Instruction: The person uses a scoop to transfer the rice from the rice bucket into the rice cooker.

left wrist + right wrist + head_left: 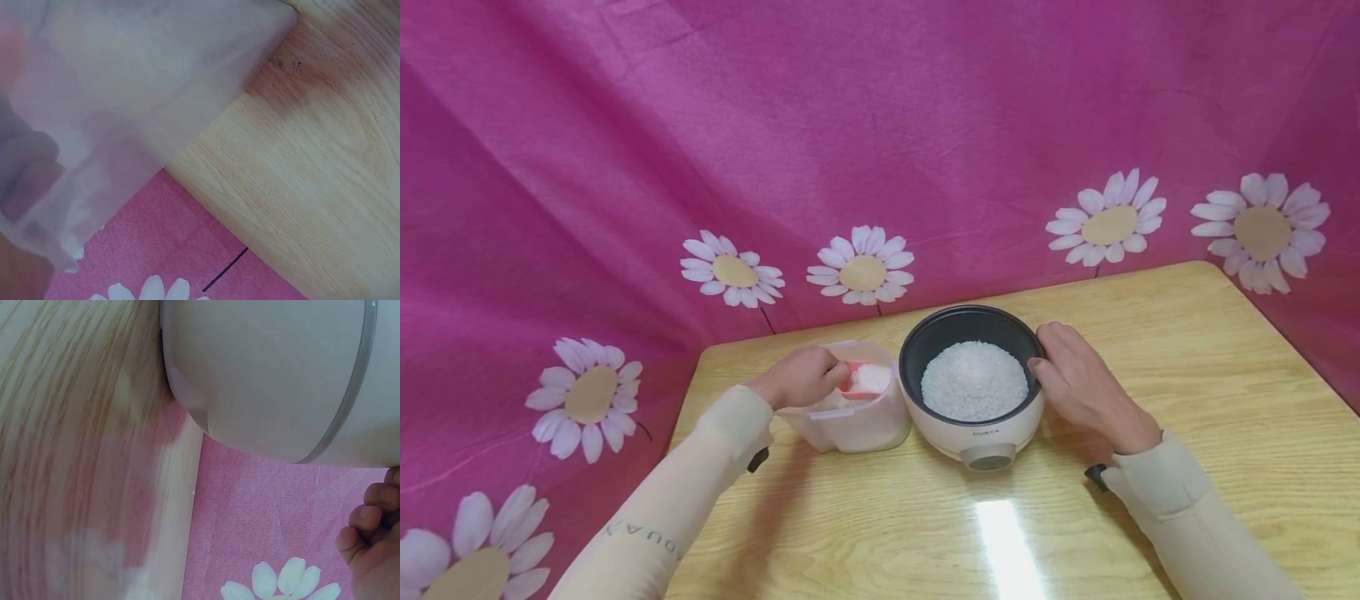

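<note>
My left hand (801, 377) grips a red scoop (852, 387) heaped with white rice, inside the mouth of a translucent plastic bin (865, 429). More rice lies in that bin. In the left wrist view its cloudy wall (156, 69) covers much of the picture, with my fingers (28, 156) blurred behind it. Right beside the bin stands a white rice cooker (936, 429) with a dark inner pot, holding a mound of rice (975, 381). My right hand (1082, 375) holds the cooker's right rim, thumb at the edge and fingers (365, 519) curled by its outer side.
Both containers stand on a light wood-grain table (1180, 358), toward its back edge. Behind and to the sides hangs a magenta cloth (970, 150) printed with white daisies. A dial (988, 457) sticks out from the cooker's front.
</note>
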Demonstrator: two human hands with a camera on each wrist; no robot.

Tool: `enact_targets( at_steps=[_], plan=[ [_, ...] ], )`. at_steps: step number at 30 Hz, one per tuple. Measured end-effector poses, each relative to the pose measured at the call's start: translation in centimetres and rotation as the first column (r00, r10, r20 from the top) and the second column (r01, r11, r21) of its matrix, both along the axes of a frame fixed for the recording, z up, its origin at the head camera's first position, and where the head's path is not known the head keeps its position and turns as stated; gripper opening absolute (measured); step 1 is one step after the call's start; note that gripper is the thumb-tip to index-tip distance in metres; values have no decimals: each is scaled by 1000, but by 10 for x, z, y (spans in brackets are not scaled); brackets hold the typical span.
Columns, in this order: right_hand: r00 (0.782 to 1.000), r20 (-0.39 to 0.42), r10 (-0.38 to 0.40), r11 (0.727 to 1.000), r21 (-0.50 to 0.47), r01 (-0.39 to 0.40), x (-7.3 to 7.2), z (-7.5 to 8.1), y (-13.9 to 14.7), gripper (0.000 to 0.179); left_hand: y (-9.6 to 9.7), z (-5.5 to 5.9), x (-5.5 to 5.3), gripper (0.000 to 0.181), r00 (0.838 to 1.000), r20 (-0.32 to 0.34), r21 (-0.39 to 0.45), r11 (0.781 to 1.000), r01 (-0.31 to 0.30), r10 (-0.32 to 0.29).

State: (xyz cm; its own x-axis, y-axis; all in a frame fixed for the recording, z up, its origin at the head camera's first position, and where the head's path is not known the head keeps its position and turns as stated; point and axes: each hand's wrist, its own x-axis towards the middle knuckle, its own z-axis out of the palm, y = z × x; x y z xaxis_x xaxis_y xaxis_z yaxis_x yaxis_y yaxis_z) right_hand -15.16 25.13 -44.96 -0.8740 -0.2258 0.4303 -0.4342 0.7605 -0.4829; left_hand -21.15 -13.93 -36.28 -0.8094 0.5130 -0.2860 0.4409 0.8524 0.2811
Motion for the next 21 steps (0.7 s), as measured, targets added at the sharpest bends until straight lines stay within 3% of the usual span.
enact_targets(
  at_steps=[5, 11, 21],
  plan=[
    [1000, -23, 5, 1000, -1, -5, -1, -1, 1, 5, -3, 1, 1, 41, 1000, -22, 21, 1000, 5, -4],
    [998, -67, 18, 1000, -7, -18, -2, -2, 0, 3, -8, 2, 2, 42, 999, 6, 45, 998, -45, 44],
    [998, -59, 14, 1000, -7, -15, -2, -2, 1, 4, -13, 9, 4, 41, 999, -23, 84, 995, -47, 49]
  ],
)
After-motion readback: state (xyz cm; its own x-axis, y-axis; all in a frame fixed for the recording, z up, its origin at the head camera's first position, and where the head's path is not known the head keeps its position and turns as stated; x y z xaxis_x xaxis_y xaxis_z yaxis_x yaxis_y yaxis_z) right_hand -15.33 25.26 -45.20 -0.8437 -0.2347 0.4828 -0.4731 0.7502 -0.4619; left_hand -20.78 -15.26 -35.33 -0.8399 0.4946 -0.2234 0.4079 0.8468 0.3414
